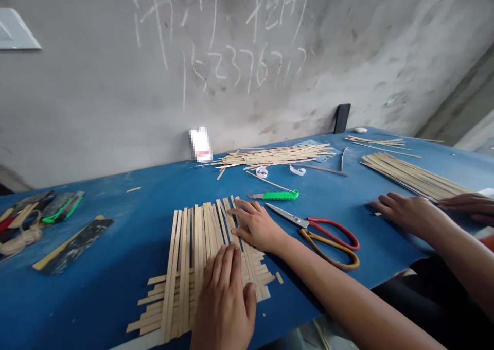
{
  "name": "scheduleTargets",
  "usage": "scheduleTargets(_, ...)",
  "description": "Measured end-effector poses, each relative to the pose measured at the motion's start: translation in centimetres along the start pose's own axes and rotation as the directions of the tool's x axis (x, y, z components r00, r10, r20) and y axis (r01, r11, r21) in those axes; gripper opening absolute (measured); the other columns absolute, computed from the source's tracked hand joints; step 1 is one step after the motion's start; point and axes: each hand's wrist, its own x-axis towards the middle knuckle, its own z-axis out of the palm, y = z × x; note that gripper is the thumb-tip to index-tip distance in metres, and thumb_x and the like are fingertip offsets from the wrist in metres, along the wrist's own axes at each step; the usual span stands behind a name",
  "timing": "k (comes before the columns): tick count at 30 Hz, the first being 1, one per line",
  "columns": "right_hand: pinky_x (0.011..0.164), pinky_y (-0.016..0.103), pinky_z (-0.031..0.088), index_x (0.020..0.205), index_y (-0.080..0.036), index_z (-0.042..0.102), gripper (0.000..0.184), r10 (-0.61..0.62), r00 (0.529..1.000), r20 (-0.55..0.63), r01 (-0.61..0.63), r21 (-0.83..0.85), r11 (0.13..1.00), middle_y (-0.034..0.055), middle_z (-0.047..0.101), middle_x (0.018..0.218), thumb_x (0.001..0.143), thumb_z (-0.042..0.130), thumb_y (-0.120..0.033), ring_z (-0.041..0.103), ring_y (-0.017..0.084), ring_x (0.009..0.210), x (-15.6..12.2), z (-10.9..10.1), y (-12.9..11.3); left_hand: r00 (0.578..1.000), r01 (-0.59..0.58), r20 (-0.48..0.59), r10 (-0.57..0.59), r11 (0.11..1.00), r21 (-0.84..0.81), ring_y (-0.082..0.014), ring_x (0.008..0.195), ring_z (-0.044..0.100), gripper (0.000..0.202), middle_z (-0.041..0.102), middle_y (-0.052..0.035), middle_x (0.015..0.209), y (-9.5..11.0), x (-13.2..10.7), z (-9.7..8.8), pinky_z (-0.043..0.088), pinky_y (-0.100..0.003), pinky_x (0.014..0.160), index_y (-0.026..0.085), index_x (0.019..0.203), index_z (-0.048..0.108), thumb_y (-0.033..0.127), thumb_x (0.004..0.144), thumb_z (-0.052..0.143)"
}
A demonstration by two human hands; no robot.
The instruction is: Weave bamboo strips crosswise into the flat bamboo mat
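- Nearest us, our left hand (223, 301) lies open at 6 o'clock, fingers spread and pressing down on the woven bamboo strips (181, 267), not clenched around anything.
- Our right hand (257, 226) is also open and flat, reaching in from 4 o'clock, with its fingertips (237, 203) on the upper right corner of the same strips.
- The woven bamboo strips lie flat on the blue table (96, 298) at 12 o'clock from our hands, with long strips running away from us over shorter crosswise ones.
- At 2 o'clock, just beside our right wrist, lie scissors (304, 221) with red and tan looped handles.
- Above them at 1 o'clock is a green-handled utility knife (280, 195).
- At 10 o'clock are a dark flat block (73, 244), green-edged tools (64, 206) and a coil of twine (21, 241).
- At 3 o'clock, another person's hands (409, 216) (473, 205) rest open beside a bundle of bamboo strips (409, 172).
- At 12 o'clock, farther off, lies a loose pile of bamboo strips (274, 155), with two curls of white paper (261, 172) at its near edge.
- Farthest away, a black object (342, 118) leans against the concrete wall (96, 82), which bears chalk writing (231, 41).
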Motion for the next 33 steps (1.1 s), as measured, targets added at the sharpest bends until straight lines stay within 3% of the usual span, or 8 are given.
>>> scheduleTargets(6,0.11,0.048,0.039,0.129,-0.026,0.068,0.034,-0.042,0.999,-0.035,0.04,-0.05,0.998,0.0147,0.05,0.148,0.097,0.057,-0.034,0.046,0.03,0.136,-0.1,-0.3,0.2,1.0,-0.01,-0.025,0.011,0.999,0.034,-0.0301,0.125,0.061,0.046,0.063,-0.0141,0.138,0.1,0.5,-0.6,0.051,-0.048,0.1,0.012,0.136,0.057,0.025,0.094,0.043)
scheduleTargets(12,0.103,0.045,0.045,0.124,-0.028,0.072,0.032,-0.02,1.0,0.01,0.021,-0.196,0.98,0.0097,0.056,0.144,0.099,0.052,-0.036,0.057,0.028,0.117,-0.1,-1.3,-1.0,0.999,-0.053,-0.004,0.053,0.998,0.034,-0.03,0.128,0.058,0.045,0.062,-0.0123,0.142,0.0,0.6,-0.8,0.051,-0.05,0.101,0.014,0.137,0.058,0.024,0.096,0.041)
scheduleTargets(17,0.1,0.047,0.046,0.115,-0.024,0.076,0.029,0.003,1.0,-0.011,-0.005,-0.188,0.982,0.012,0.056,0.143,0.099,0.052,-0.03,0.058,0.03,0.113,-0.3,-1.4,-0.9,0.998,-0.053,0.036,0.053,0.999,0.012,-0.0302,0.13,0.057,0.046,0.06,-0.0115,0.143,-0.1,0.5,-0.9,0.05,-0.05,0.102,0.011,0.138,0.056,0.026,0.097,0.042)
scheduleTargets(21,0.105,0.043,0.044,0.129,-0.023,0.067,0.035,0.002,0.999,-0.044,-0.009,-0.147,0.989,0.011,0.057,0.14,0.099,0.049,-0.022,0.055,0.026,0.118,-0.5,-1.5,-0.1,0.998,-0.008,0.055,0.01,1.0,-0.03,-0.0315,0.133,0.054,0.047,0.059,-0.0125,0.144,0.0,0.6,-1.0,0.048,-0.051,0.105,0.012,0.14,0.055,0.027,0.097,0.043)
scheduleTargets(25,0.107,0.042,0.042,0.123,-0.019,0.069,0.03,0.023,0.998,-0.065,-0.03,-0.109,0.994,0.0121,0.063,0.127,0.097,0.056,-0.024,0.054,0.026,0.118,-0.4,-1.6,0.5,0.999,0.003,0.04,-0.001,0.999,-0.045,-0.0317,0.133,0.054,0.048,0.059,-0.0135,0.144,0.2,0.6,-1.0,0.047,-0.051,0.106,0.012,0.14,0.055,0.026,0.096,0.044)
scheduleTargets(28,0.106,0.042,0.041,0.117,-0.022,0.072,0.026,0.036,0.997,-0.065,-0.042,-0.084,0.996,0.0106,0.064,0.122,0.094,0.063,-0.03,0.055,0.026,0.114,-0.1,-1.5,0.6,1.0,-0.016,0.025,0.017,0.999,-0.037,-0.0306,0.133,0.054,0.049,0.058,-0.0135,0.145,0.1,0.8,-1.1,0.048,-0.05,0.106,0.011,0.142,0.053,0.024,0.096,0.043)
scheduleTargets(33,0.105,0.043,0.04,0.113,-0.026,0.074,0.026,0.066,0.995,-0.08,-0.07,-0.051,0.996,0.0101,0.062,0.117,0.091,0.07,-0.038,0.053,0.027,0.117,0.3,-1.1,0.6,0.997,-0.052,0.051,0.054,0.998,-0.039,-0.0289,0.131,0.056,0.047,0.06,-0.007,0.144,-0.1,1.0,-1.2,0.047,-0.05,0.106,0.018,0.142,0.054,0.024,0.098,0.041)
